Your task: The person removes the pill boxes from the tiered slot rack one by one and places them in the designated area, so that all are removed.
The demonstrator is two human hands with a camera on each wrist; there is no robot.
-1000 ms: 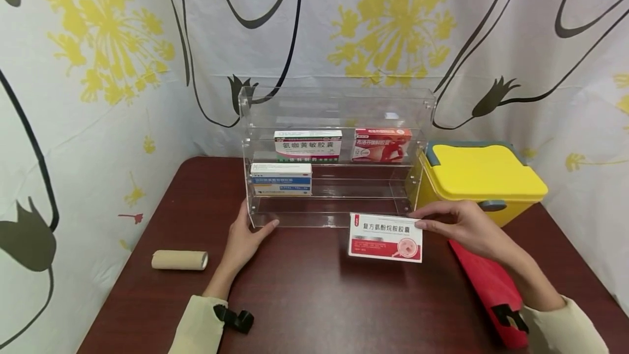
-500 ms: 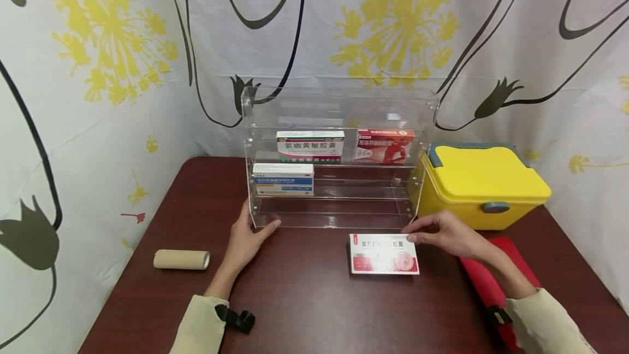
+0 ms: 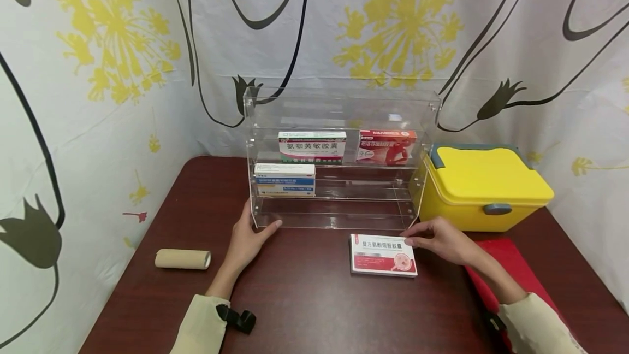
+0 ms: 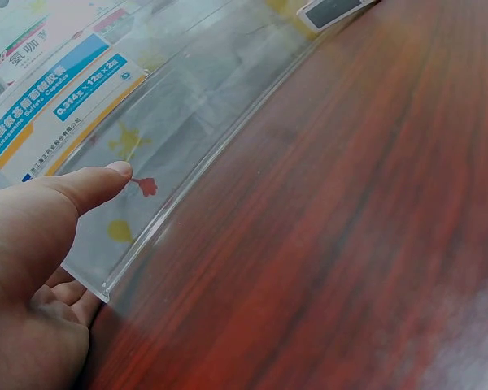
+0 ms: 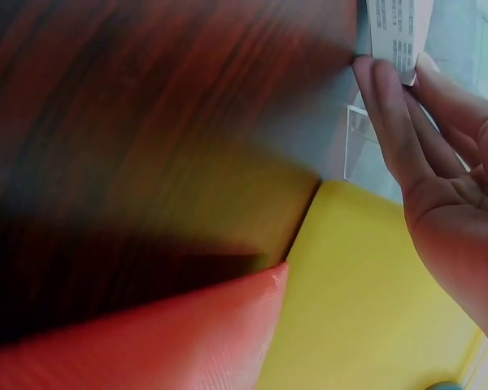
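Note:
A red-and-white medicine box (image 3: pixel 383 255) is tilted face-up just in front of a clear acrylic display rack (image 3: pixel 339 220). My right hand (image 3: pixel 439 240) pinches its upper right corner between thumb and fingers; the right wrist view shows the end of the box (image 5: pixel 398 36) between them. With the thumb in front and the fingers behind the side panel, my left hand (image 3: pixel 248 239) grips the rack's lower left corner. On the rack stand a blue-and-white medicine box (image 3: pixel 284 180) at the lower left, a white-and-green medicine box (image 3: pixel 312 147) above it, and a red medicine box (image 3: pixel 386 147) at the upper right.
A yellow lidded bin (image 3: pixel 486 184) stands right of the rack. Under my right forearm lies a red flat item (image 3: pixel 511 266), partly hidden. A cardboard tube (image 3: pixel 182 259) rests on the dark wooden table (image 3: pixel 304 310) at the left. Patterned cloth hangs behind and beside the table.
My right hand has lowered the red-and-white medicine box towards the table and tipped it back, moving slightly left. My left hand stays on the rack.

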